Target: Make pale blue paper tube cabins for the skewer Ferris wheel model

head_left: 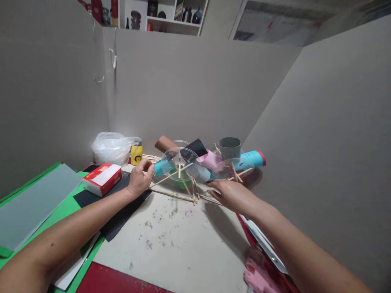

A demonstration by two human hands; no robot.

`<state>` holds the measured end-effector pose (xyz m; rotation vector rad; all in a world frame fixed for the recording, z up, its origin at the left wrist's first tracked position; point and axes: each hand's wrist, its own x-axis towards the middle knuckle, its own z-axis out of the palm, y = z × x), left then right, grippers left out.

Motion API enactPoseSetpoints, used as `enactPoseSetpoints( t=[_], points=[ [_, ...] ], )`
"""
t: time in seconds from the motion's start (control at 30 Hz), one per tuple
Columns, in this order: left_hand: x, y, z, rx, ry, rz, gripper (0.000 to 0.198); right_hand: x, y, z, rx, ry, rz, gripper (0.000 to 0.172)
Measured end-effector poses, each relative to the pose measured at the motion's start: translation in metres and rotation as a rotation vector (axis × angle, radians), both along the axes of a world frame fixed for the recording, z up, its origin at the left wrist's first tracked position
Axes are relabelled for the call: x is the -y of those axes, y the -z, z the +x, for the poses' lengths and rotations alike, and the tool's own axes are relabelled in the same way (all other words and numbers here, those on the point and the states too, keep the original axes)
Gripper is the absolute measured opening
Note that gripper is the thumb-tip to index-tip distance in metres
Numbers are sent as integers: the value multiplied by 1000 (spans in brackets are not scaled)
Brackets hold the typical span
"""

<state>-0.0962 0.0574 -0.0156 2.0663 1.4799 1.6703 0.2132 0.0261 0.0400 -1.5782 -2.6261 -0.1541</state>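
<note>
Head view: left hand (142, 177), fingers curled narrow at the left corner of a wooden stick frame (171, 177); whether it pinches a stick cannot be told. Right hand (229, 192), palm down, fingers extended near the frame's right side; grip hidden by the hand itself.

Frame: thin, straight, pale sticks in angled shapes, on the far part of the desk (174, 244), between the hands. Desk top pale, matte, flecked with residue.

Around: smooth clear plastic disc (168, 158) overlapping the frame in view; brown roll (165, 143), pink sheet (213, 160) and grey-green cup (230, 148) crowded behind. Crumpled translucent bag (111, 148) and red box (102, 179) at left.

Pink tool (259, 274) cut off at lower edge. Stick joints too small to make out.
</note>
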Motion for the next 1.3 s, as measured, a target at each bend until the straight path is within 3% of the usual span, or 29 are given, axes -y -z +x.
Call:
enactPoseSetpoints(
  t=[0.17,0.47,0.9,1.3],
  points=[
    [21,2,30,-182,206,38,19,13,-17,-24,-109,-96,69,30],
    [-7,-8,67,125,444,-99,22,-17,-15,-46,-263,-108,213,26],
    [-54,-9,76,278,510,-185,24,-46,-21,-53,-201,36,196,23],
    [-46,-11,80,345,571,-223,34,-38,-18,-47,-247,42,227,25]
  ],
)
